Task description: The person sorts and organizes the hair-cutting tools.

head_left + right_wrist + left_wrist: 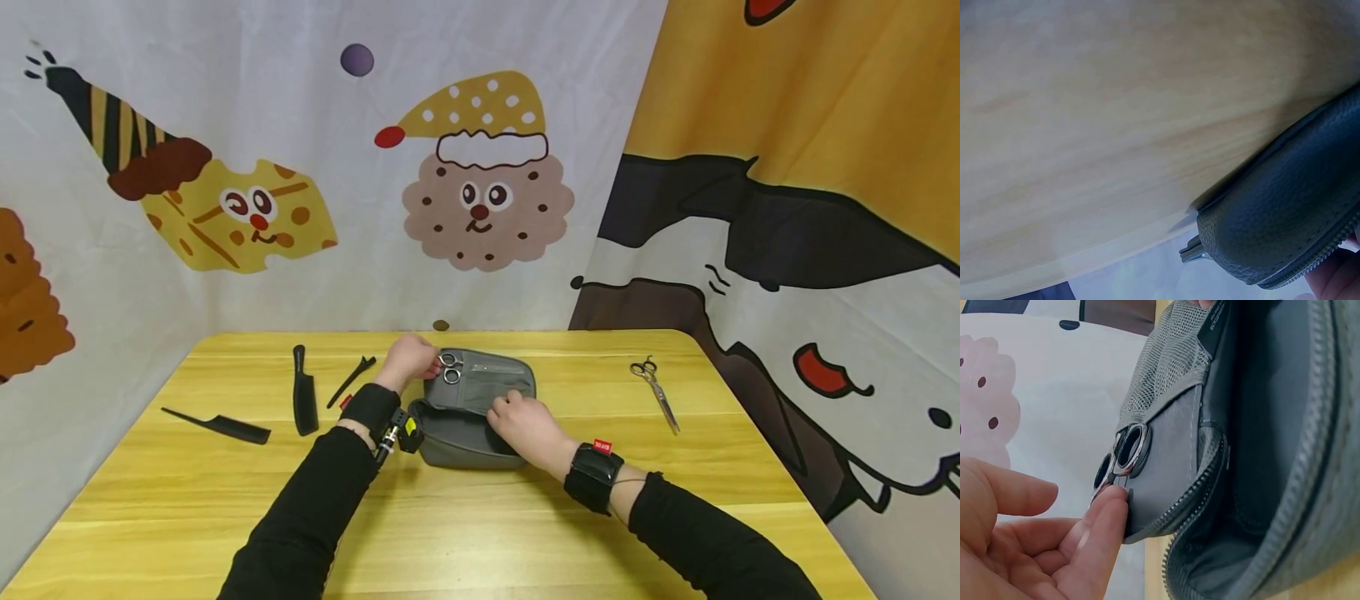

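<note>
Here the left hand (407, 360) is loosely spread, its thumb standing clear — fingertips just touching the finger rings of the silver scissors (451, 368), which are sitting in the lid of the unzipped grey case (468, 454), mid-table. The right hand (525, 425) is bending its fingers by the mesh pocket (1172, 359) — whether it's gripping anything, I cannot tell. Another pair of scissors (660, 396) is lying off right.

Table (465, 537): yellow wood grain, rounded far corners. On it, left to right: black tail comb (240, 428), thin handle pointing left; black handled comb (304, 405), handle toward far edge; black hair clip (349, 384), slanted; grey case (468, 455), unzipped, near middle; scissors (660, 396) at right, tips toward near edge.
</note>
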Demonstrator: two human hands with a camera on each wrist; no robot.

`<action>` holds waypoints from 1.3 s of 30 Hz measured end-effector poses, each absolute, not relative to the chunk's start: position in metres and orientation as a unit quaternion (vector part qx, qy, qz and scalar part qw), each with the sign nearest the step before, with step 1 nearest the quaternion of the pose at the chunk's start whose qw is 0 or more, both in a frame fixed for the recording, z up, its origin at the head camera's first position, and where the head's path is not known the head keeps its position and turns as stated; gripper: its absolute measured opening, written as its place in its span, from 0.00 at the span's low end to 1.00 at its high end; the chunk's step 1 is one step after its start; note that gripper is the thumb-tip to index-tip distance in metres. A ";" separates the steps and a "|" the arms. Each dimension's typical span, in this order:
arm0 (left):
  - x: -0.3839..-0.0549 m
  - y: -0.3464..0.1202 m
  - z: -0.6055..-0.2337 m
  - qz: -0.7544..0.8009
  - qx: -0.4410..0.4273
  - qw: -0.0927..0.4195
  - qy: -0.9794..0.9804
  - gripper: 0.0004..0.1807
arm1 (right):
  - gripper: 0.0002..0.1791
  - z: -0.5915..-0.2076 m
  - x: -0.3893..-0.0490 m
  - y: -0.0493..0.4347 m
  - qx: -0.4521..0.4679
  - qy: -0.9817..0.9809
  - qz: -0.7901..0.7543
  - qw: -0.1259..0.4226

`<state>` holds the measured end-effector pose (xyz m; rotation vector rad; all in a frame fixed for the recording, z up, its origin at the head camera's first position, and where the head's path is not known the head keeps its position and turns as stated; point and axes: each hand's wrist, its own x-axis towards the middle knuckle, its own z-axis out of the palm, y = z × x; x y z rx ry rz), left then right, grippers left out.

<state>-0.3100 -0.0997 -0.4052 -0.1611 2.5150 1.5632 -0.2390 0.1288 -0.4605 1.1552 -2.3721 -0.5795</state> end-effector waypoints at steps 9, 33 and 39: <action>-0.309 -0.104 -0.402 0.539 -0.050 0.117 0.833 0.14 | 0.05 -0.462 -0.239 0.128 0.419 -0.851 -0.208 0.237; -0.304 -0.129 -0.398 0.590 -0.062 0.079 0.801 0.21 | 0.07 -0.463 -0.240 0.128 0.418 -0.854 -0.200 0.234; -0.297 -0.136 -0.399 0.578 -0.047 0.066 0.812 0.19 | 0.07 -0.462 -0.239 0.132 0.411 -0.865 -0.172 0.230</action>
